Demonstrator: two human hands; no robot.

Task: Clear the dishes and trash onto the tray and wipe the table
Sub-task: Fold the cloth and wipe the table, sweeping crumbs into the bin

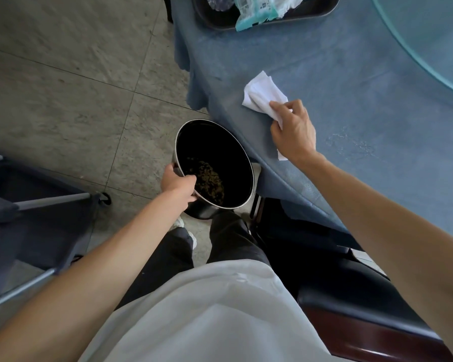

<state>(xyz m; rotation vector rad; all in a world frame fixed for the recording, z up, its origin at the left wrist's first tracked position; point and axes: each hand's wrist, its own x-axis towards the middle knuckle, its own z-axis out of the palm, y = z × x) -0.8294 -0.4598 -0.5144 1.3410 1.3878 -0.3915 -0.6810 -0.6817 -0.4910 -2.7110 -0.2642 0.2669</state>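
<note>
My right hand (293, 129) grips a white paper napkin (262, 94) and presses it flat on the blue tablecloth (351, 74), near the table's front edge. My left hand (177, 182) holds the rim of a black round bin (215, 142), tilted just below the table edge, with brown crumbs lying inside. At the top, a dark tray (220, 20) on the table carries a crumpled clear plastic bottle (220, 2), a teal-and-white wrapper (256, 11) and crumpled tissue.
A glass turntable (429, 35) covers the table's far right. A dark padded chair (351, 296) with a wooden frame stands against my right leg. A folding frame with grey fabric (24, 205) sits on the tiled floor at the left.
</note>
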